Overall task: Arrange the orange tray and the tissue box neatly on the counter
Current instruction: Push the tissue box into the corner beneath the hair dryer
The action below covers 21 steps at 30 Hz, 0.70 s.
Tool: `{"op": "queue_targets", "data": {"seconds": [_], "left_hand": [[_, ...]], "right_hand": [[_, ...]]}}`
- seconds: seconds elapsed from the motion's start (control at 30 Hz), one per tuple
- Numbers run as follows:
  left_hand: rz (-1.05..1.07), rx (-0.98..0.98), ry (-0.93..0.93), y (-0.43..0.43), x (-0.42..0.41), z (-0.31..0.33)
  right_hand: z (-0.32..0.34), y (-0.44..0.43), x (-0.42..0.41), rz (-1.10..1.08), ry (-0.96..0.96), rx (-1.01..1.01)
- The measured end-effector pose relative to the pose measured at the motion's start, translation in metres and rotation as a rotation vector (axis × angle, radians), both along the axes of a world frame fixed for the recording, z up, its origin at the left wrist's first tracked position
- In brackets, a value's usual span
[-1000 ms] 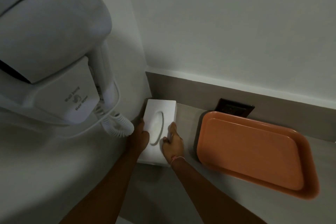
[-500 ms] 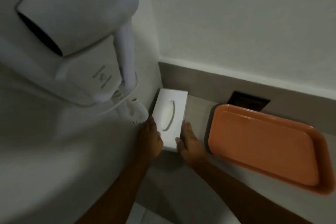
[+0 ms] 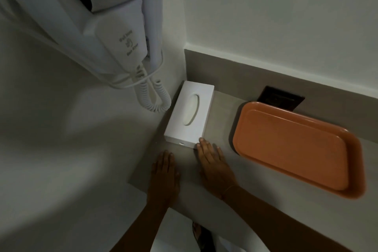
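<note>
A white tissue box (image 3: 190, 114) with an oval slot lies on the grey counter (image 3: 221, 112), pushed into the corner against the left wall. An empty orange tray (image 3: 292, 145) sits to its right, near the back wall. My left hand (image 3: 164, 172) rests flat on the counter a little in front of the box, fingers extended, holding nothing. Flat beside it lies my right hand (image 3: 214, 165), and its fingertips touch the box's near right corner.
A white wall-mounted hair dryer (image 3: 114, 26) with a coiled cord (image 3: 152, 98) hangs on the left wall above the box. A dark socket plate (image 3: 280, 98) sits in the backsplash behind the tray. The counter's front edge runs just under my forearms.
Both hands have let go of the tissue box's sides and drawn back toward me. The box stays in the corner. The camera has tilted.
</note>
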<state>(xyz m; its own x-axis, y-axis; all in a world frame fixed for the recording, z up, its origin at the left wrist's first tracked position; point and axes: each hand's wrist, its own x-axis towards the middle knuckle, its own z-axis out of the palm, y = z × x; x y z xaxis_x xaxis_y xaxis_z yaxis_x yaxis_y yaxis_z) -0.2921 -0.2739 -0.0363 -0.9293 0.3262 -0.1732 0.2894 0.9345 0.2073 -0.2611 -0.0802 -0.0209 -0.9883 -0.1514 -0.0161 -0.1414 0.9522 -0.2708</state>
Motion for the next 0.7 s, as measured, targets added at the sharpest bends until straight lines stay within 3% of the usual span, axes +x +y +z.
{"op": "queue_targets", "data": {"seconds": [0.7], "left_hand": [[-0.098,-0.02,-0.014,-0.017,0.005,-0.004]], "right_hand": [[0.021,-0.032,-0.045,-0.055,-0.187,0.155]]}}
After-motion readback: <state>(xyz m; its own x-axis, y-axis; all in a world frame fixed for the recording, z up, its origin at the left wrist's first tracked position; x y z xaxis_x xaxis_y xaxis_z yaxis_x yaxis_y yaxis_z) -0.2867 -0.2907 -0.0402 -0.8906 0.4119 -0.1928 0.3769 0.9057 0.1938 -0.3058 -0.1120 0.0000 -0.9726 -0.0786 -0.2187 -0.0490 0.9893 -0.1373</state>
